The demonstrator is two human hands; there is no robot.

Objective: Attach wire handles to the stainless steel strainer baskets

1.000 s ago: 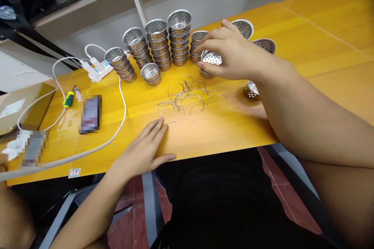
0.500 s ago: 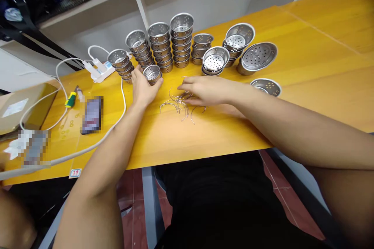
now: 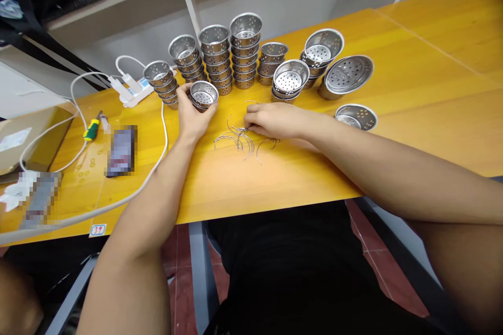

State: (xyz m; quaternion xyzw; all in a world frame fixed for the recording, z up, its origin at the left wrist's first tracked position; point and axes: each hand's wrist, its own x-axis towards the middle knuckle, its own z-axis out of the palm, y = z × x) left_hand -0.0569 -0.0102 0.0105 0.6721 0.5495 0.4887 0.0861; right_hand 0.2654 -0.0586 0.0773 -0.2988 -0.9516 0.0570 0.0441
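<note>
My left hand [image 3: 193, 118] grips a small perforated metal cup [image 3: 204, 95] between thumb and fingers, its open top facing up. Close beside it on the left rises a short stack of similar cups [image 3: 163, 84]. At the middle of the table, my right hand [image 3: 264, 119] has its fingers pinched together over a loose pile of thin curved wires [image 3: 239, 141]. Its fingertips touch the pile's upper right edge, and seem to have hold of a wire there.
Tall cup stacks [image 3: 216, 60] stand along the back. Wider perforated cups [image 3: 291, 79] sit to the right, one tilted bowl [image 3: 349, 76] among them. At left are a power strip [image 3: 135, 91], a white cable [image 3: 165, 131], a screwdriver [image 3: 91, 130] and a cardboard box [image 3: 37, 136].
My left hand has lifted the small cup slightly. My right hand's fingers have closed together over the wires. The view has shifted a little.
</note>
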